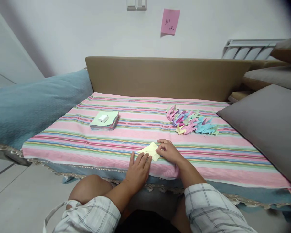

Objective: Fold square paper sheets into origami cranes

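Observation:
A pale yellow sheet of origami paper (150, 149), folded into a pointed kite-like shape, lies on the striped cloth near the front edge. My left hand (140, 166) lies flat with its fingers stretched out, the fingertips touching the paper's lower edge. At the paper's right end, my right hand (168, 151) has thumb and fingers pinched on its corner. The fingers cover part of that corner. Beyond my right hand sits a cluster of folded paper cranes (190, 122) in pink, purple, blue, green and yellow.
A stack of square coloured paper (104, 124) with a small white box (103, 118) on top stands at the left. A grey cushion (264, 126) leans at the right. The brown backrest (160, 77) runs along the back, and a blue-covered armrest (43, 103) is at the left.

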Tool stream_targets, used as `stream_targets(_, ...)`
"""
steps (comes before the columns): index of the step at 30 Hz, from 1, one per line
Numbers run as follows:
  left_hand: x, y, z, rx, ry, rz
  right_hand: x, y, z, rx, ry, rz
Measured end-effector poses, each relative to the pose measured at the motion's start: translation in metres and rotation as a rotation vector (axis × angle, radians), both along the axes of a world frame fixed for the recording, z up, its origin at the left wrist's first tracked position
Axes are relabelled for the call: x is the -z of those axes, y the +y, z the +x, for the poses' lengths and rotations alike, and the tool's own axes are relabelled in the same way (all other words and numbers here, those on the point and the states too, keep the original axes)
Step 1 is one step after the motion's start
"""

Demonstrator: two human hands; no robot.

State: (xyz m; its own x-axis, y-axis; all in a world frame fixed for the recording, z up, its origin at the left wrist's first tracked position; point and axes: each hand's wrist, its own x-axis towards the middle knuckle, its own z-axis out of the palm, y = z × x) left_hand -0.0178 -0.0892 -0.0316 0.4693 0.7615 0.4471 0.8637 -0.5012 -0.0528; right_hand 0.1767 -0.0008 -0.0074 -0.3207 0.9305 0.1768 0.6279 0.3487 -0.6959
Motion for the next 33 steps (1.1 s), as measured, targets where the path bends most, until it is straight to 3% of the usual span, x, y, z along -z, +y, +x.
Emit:
stream_targets(11, -0.007, 0.007, -0.002, 0.012, 0.034, -0.097, 0.0, -0.001, -0.003, 0.003, -0.042, 0.013)
stream_targets(25, -0.006, 0.006, 0.0, 0.003, 0.037, -0.07, -0.002, 0.003, 0.024, -0.065, -0.056, -0.05)
stream_targets(33, -0.011, 0.006, 0.004, -0.016, 0.01, -0.075, -0.002, 0.002, 0.026, -0.075, -0.123, -0.041)
